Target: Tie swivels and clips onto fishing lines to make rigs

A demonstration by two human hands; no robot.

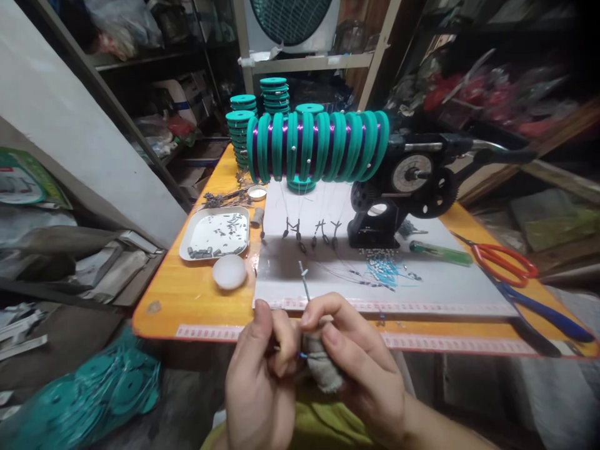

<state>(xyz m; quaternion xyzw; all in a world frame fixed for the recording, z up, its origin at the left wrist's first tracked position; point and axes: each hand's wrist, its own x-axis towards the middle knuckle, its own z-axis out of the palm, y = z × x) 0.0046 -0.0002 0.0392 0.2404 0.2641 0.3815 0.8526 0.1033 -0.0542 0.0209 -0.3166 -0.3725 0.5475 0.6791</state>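
Near the table's front edge, my right hand (359,362) is closed around a small grey bundle (324,369), with a thin dark strand across it. A thin grey rod (304,281) with a short crosspiece points up from between the hands. Beside it on the left, my left hand (265,369) is closed, thumb and finger together near a fine strand; what it pinches is too small to make out. Beyond the hands, a row of green spools (319,147) with purple thread sits on a black hand-cranked machine (375,231). Small dark clips (299,231) hang from the spools.
On the orange table (162,294) are a white tray (187,240) of small metal parts and a small white bowl (229,272) at left. Red-handled scissors (506,259), blue-handled pliers (548,312) and a green cutter (443,253) lie right. Stacked spools (274,94) stand behind.
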